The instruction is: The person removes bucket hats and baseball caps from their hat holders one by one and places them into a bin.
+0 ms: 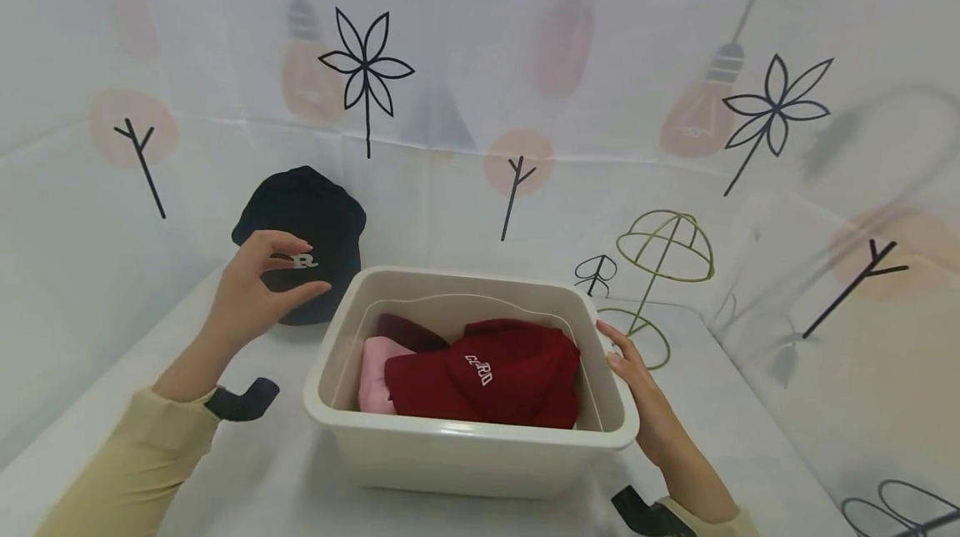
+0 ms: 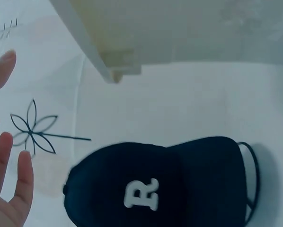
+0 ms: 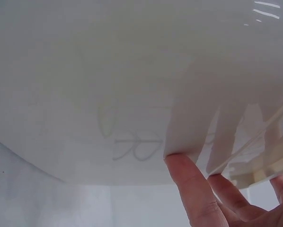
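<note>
A dark navy cap (image 1: 330, 224) with a white letter R stands upright at the back left. In front of it, in the head view, is my left hand (image 1: 251, 291), thumb and fingers spread with nothing between them. The left wrist view shows that hand apart from the cap. A cream plastic tub (image 1: 457, 437) stands mid-table. Inside lie a dark red cap (image 1: 517, 370) with white lettering, something pink (image 1: 377, 374) and a dark brown piece (image 1: 411, 332), both partly covered. My right hand (image 1: 637, 391) rests on the tub's right side, fingertips touching its outer wall.
A green wire stand (image 1: 663, 274) with a domed top is behind the tub on the right. A thin dark loop (image 2: 256, 175) shows by the navy cap's brim. White printed cloth (image 1: 450, 103) hangs behind the white tabletop (image 1: 247, 470).
</note>
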Demonstrator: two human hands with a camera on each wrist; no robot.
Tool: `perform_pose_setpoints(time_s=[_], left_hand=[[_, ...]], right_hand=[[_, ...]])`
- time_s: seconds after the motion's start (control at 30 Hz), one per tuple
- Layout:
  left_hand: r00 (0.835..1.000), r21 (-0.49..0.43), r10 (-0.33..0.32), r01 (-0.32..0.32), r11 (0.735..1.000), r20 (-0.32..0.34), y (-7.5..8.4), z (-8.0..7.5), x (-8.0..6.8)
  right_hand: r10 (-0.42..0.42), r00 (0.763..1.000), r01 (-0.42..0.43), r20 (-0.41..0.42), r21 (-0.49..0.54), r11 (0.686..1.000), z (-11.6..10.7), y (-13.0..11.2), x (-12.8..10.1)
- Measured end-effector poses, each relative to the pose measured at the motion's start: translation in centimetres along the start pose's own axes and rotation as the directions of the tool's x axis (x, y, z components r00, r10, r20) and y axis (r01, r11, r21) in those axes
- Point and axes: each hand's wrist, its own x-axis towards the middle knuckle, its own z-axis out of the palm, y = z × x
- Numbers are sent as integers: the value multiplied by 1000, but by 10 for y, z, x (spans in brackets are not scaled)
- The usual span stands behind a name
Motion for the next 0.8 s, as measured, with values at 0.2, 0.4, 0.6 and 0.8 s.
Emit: perform_pose_setpoints(time_s=[0.2, 0.4, 0.6, 0.8], left_hand=[[994, 64, -79, 84, 994, -78, -19, -2, -13], [973, 93, -175, 190, 977, -151, -33, -1, -21], [930, 124, -308, 337, 933, -202, -47, 0, -22], [888, 108, -401, 431, 896, -225, -62, 4, -16]], right_hand=[[-4, 1000, 4, 12, 14, 1000, 0, 0, 0], [-16, 1000, 16, 9, 28, 999, 0, 0, 0], [-18, 1000, 17, 10, 19, 1000, 1, 0, 1], [-13, 1000, 13, 3, 5, 1000, 1, -2, 0]])
